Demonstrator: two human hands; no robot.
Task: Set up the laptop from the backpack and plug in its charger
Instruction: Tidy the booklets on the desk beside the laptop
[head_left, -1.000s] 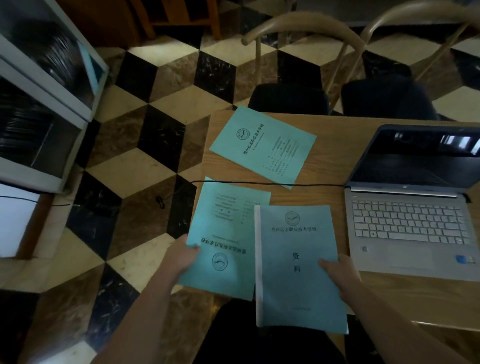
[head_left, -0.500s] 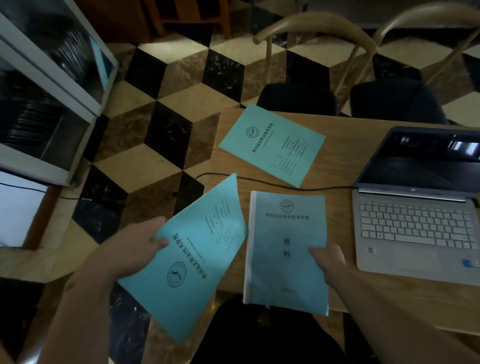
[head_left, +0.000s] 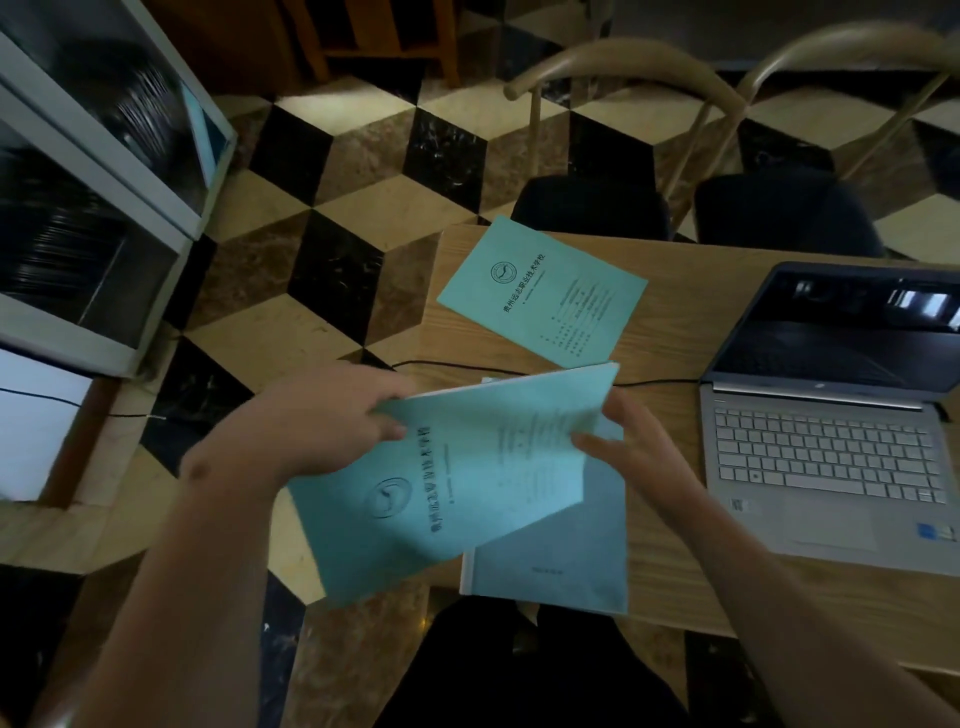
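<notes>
a moment ago my left hand (head_left: 311, 431) lifted the teal booklet (head_left: 447, 483) off the worktop (head_left: 670, 332) edge and held it out over the floor; now i have swung it back in and it sits tilted over the thicker bound booklet (head_left: 561, 551), which lies flat on the near edge. my left grip is closed on the lifted booklet's top left edge, thumb on top. my right hand (head_left: 639, 447) has left the bound booklet's cover and now pinches the lifted booklet's right edge, so both grips share one thing. a third booklet (head_left: 543, 293) lies untouched farther back. the laptop (head_left: 826, 447) is already out, open on the worktop to my right, screen dark, keyboard facing me. the black charger cable (head_left: 660, 383) runs from the laptop's left rear corner across the worktop, under the raised booklet, and drops off the left edge toward the floor; i cannot see its far end or any socket. i judge the setup itself nearly done and this as tidying papers into one stack; whether the charger is live i cannot tell.
</notes>
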